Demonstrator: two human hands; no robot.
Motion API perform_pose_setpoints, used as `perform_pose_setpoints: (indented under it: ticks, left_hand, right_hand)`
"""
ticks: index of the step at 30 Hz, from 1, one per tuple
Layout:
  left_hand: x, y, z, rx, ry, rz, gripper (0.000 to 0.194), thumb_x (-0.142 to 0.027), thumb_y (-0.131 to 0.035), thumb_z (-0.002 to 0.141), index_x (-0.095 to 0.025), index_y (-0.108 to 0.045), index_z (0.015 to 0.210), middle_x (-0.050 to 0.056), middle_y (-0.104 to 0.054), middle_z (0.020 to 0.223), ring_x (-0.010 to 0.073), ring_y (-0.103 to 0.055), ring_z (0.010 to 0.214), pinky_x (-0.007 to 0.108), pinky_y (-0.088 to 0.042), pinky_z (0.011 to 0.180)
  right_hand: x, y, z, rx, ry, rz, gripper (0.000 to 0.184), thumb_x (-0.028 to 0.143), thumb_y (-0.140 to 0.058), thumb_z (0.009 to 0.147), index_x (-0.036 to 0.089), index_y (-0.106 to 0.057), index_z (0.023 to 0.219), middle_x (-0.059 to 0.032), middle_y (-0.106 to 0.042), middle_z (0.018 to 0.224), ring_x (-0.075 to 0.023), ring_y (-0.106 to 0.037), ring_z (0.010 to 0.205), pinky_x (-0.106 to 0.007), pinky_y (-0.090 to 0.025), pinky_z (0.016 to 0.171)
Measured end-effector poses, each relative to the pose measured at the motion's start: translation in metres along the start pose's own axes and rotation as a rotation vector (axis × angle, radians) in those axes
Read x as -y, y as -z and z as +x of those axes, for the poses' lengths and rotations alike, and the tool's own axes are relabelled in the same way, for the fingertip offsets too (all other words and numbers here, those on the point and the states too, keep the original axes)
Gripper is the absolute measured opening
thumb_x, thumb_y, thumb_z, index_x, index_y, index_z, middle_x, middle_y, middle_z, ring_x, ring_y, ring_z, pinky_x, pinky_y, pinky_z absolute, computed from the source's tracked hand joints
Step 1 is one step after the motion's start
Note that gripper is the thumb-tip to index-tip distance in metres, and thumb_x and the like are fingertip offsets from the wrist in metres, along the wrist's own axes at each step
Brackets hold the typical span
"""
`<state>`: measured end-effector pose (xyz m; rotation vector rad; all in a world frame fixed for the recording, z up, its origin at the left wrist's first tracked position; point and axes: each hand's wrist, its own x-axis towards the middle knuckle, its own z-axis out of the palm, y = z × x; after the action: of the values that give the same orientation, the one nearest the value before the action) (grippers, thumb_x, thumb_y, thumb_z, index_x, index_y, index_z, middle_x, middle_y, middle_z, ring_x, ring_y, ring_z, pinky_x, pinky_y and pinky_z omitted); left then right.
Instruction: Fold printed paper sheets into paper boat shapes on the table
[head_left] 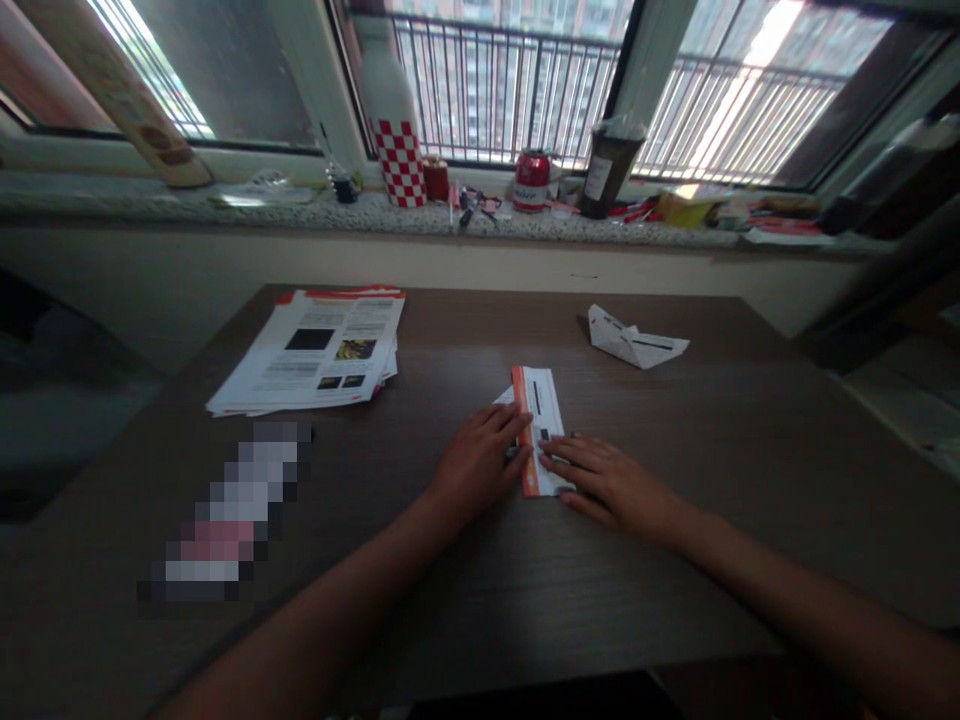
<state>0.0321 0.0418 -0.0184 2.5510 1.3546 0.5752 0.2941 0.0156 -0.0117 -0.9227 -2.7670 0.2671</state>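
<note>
A folded sheet of paper [541, 400], white with an orange strip along its left edge, lies on the brown table in front of me. My left hand [480, 455] rests on its left edge, fingertips on the orange strip. From the right, my right hand [611, 480] lies flat with the fingers stretched over the paper's lower part. A small white corner of paper sticks out at the left, beyond my left fingers. Farther back to the right sits a folded paper boat [636, 342].
A stack of printed sheets [300, 370] lies at the table's back left. Nearer me is a blurred-out oblong object [232, 510]. On the windowsill [300, 210] stand a checkered white bottle [401, 160], a red can [531, 182] and a dark drink cup [606, 175].
</note>
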Motion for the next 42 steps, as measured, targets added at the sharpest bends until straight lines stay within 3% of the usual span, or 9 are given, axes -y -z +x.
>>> perform_pose_setpoints:
  ticks: [6,11,16,19,23,28,30,36,42]
  left_hand:
    - [0.005,-0.002,-0.003,0.023,-0.047,0.051,0.042,-0.027,-0.053,0.107,-0.023,-0.059,0.148,0.011,-0.051,0.16,0.0311,-0.044,0.149,0.052,-0.038,0.123]
    - [0.007,0.006,-0.002,0.073,-0.038,0.108,0.047,-0.017,-0.055,0.104,-0.027,-0.059,0.149,0.012,-0.057,0.153,0.0331,-0.052,0.14,0.053,-0.046,0.115]
    - [0.017,0.007,0.001,0.141,-0.113,0.067,0.052,-0.005,-0.049,0.103,-0.028,-0.059,0.148,0.007,-0.052,0.16,0.0283,-0.045,0.15,0.052,-0.036,0.124]
    - [0.02,0.006,0.0,0.136,-0.167,0.078,0.048,-0.007,-0.046,0.105,-0.029,-0.059,0.146,0.006,-0.051,0.161,0.0264,-0.044,0.151,0.051,-0.037,0.123]
    - [0.017,0.009,-0.006,0.166,-0.22,0.098,0.049,-0.011,-0.041,0.109,-0.025,-0.05,0.154,0.006,-0.05,0.162,0.0229,-0.046,0.149,0.042,-0.042,0.119]
    - [0.016,0.016,-0.017,0.292,-0.237,0.115,0.06,-0.047,-0.037,0.113,-0.027,-0.025,0.168,0.006,-0.023,0.174,0.0249,-0.026,0.16,0.048,-0.018,0.131]
    - [0.017,0.016,-0.02,0.308,-0.232,0.109,0.064,-0.053,-0.034,0.113,-0.026,-0.02,0.169,0.006,-0.019,0.175,0.0245,-0.021,0.161,0.048,-0.014,0.132]
    - [0.02,0.017,-0.021,0.285,-0.24,0.077,0.062,-0.05,-0.037,0.113,-0.029,-0.022,0.169,0.006,-0.022,0.174,0.0253,-0.023,0.161,0.049,-0.017,0.131]
    - [0.015,0.023,-0.017,0.264,-0.22,0.077,0.055,-0.048,-0.039,0.113,-0.029,-0.035,0.165,0.005,-0.032,0.171,0.0239,-0.031,0.158,0.048,-0.022,0.13]
  right_hand:
    - [0.003,0.005,0.007,-0.006,-0.011,0.103,0.042,0.038,-0.051,0.109,0.026,-0.057,0.15,-0.0075,-0.057,0.157,-0.027,-0.052,0.145,-0.054,-0.042,0.122]
    - [-0.016,0.005,0.018,-0.118,-0.091,0.1,0.048,0.037,-0.05,0.109,0.026,-0.051,0.156,-0.0109,-0.057,0.156,-0.0274,-0.055,0.143,-0.051,-0.048,0.118]
    - [-0.042,0.0,0.026,-0.112,-0.111,-0.039,0.058,0.041,-0.048,0.11,0.028,-0.035,0.165,-0.0085,-0.039,0.169,-0.0283,-0.035,0.156,-0.055,-0.033,0.127]
    - [-0.051,-0.005,0.026,-0.054,-0.091,-0.092,0.064,0.044,-0.047,0.11,0.031,-0.024,0.168,-0.006,-0.027,0.173,-0.029,-0.023,0.16,-0.055,-0.027,0.129]
    - [-0.053,-0.009,0.024,-0.022,-0.096,-0.117,0.067,0.046,-0.045,0.11,0.032,-0.016,0.169,-0.0048,-0.02,0.174,-0.0279,-0.019,0.161,-0.053,-0.024,0.131]
    - [-0.053,-0.009,0.024,-0.02,-0.099,-0.12,0.068,0.046,-0.047,0.11,0.034,-0.016,0.169,-0.0032,-0.018,0.174,-0.0283,-0.019,0.16,-0.051,-0.024,0.13]
    - [-0.054,-0.009,0.024,-0.031,-0.096,-0.113,0.067,0.045,-0.047,0.11,0.035,-0.018,0.169,-0.0026,-0.018,0.174,-0.0281,-0.02,0.16,-0.051,-0.026,0.13]
    - [-0.057,-0.009,0.024,-0.087,-0.157,-0.071,0.061,0.042,-0.039,0.112,0.034,-0.018,0.169,-0.0059,-0.028,0.172,-0.0277,-0.03,0.158,-0.057,-0.03,0.127]
    - [-0.058,-0.009,0.025,-0.108,-0.223,-0.059,0.056,0.041,-0.036,0.113,0.029,-0.03,0.167,-0.0094,-0.031,0.171,-0.0279,-0.036,0.156,-0.056,-0.033,0.126]
